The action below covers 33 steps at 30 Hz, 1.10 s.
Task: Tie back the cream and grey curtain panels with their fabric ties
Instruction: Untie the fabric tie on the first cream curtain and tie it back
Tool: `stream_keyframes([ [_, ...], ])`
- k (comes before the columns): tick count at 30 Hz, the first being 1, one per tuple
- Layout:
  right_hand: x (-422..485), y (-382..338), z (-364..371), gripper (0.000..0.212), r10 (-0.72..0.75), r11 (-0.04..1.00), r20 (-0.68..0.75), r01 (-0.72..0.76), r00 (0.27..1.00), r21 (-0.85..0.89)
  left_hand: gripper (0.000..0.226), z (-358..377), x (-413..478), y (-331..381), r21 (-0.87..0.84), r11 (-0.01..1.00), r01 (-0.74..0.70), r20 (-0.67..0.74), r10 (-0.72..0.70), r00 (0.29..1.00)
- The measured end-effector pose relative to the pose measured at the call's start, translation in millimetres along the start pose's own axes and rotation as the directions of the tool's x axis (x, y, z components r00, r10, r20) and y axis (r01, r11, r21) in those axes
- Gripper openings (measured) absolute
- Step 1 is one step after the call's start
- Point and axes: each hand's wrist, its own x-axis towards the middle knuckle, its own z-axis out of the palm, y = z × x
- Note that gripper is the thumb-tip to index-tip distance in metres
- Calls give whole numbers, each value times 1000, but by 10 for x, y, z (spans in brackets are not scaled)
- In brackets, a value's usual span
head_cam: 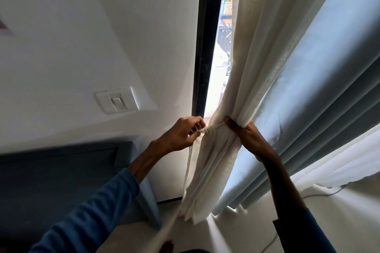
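The cream curtain panel point(248, 51) hangs gathered into a bunch beside the dark window frame. A thin cream fabric tie point(211, 127) runs across the bunch at its narrowest point. My left hand point(181, 134) pinches the tie's left end just beside the bunch. My right hand point(246, 137) grips the gathered cream fabric from the right, thumb on top near the tie. The grey curtain panel point(320, 80) hangs in pleats behind and to the right of my right hand, loose.
A white wall with a light switch point(117, 102) stands to the left. The dark window frame point(205, 47) rises beside the curtain. A grey-blue headboard point(61, 174) sits at lower left. A cable point(333, 190) lies on the floor at right.
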Motion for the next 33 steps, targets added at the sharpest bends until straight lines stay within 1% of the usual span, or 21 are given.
stream_keyframes([
  [3, 3, -3, -6, 39, 0, 1000, 11, 0, 1000, -4, 12, -6, 13, -96, 64, 998, -2, -31, 4, 1000],
  [5, 8, -10, -4, 39, -1, 1000, 9, 1, 1000, -5, 13, -8, 24, -119, 74, 997, 30, -31, -28, 999],
  [7, 17, -23, 0, 35, -1, 1000, 4, 1, 1000, -4, 16, -9, 24, -127, 39, 995, 90, -27, -89, 996],
  [9, 31, -25, -1, 28, 2, 1000, -1, -2, 1000, -2, 18, -15, 21, -142, -11, 989, 145, 16, -145, 989],
  [11, 36, -30, -2, 27, 3, 1000, -6, -3, 1000, -8, 21, -7, 8, -139, -51, 985, 166, 66, -162, 985],
  [12, 41, -27, -5, 26, 1, 1000, -9, -1, 1000, -13, 23, 6, 1, -124, -63, 984, 169, 61, -165, 984],
  [13, 44, -30, -7, 24, -2, 1000, -10, 2, 1000, -17, 26, 22, -6, -101, -52, 985, 163, 13, -163, 987],
  [14, 49, -32, -7, 22, -5, 1000, -15, 5, 1000, -19, 30, 46, -6, -81, -16, 988, 152, -85, -153, 985],
  [16, 62, -31, 3, 26, -12, 1000, -31, 12, 999, -20, 37, 106, -7, -37, 42, 986, 164, -302, -144, 942],
  [17, 65, -29, 11, 31, -14, 1000, -42, 13, 999, -23, 38, 146, -9, -22, 30, 983, 180, -344, -159, 925],
  [18, 69, -22, 19, 32, -18, 1000, -47, 17, 999, -26, 38, 191, -17, -10, 0, 981, 192, -327, -182, 927],
  [20, 72, -15, 28, 25, -28, 999, -46, 26, 999, -32, 38, 293, -45, 11, -97, 974, 206, -238, -224, 945],
  [21, 75, -11, 33, 23, -32, 999, -48, 30, 998, -33, 36, 338, -63, 34, -132, 970, 205, -216, -230, 949],
  [23, 76, -8, 39, 25, -38, 999, -61, 36, 997, -30, 33, 400, -83, 93, -186, 963, 193, -209, -230, 950],
  [25, 72, -1, 26, 20, -36, 999, -63, 35, 997, -21, 28, 428, -80, 149, -243, 947, 212, -200, -262, 944],
  [27, 69, 7, 11, 18, -33, 999, -60, 32, 998, -23, 26, 451, -70, 192, -239, 936, 259, -232, -314, 921],
  [30, 67, 28, 18, 23, -44, 997, -98, 38, 994, -64, 26, 483, -76, 233, -227, 911, 343, -347, -405, 846],
  [31, 69, 35, 26, 20, -55, 995, -121, 45, 991, -86, 25, 490, -81, 240, -233, 907, 350, -375, -416, 828],
  [32, 70, 45, 33, 16, -63, 994, -142, 49, 988, -101, 25, 500, -84, 250, -243, 907, 343, -374, -414, 830],
  [33, 69, 52, 39, 14, -70, 992, -157, 53, 985, -112, 26, 508, -85, 267, -263, 908, 327, -348, -405, 846],
])
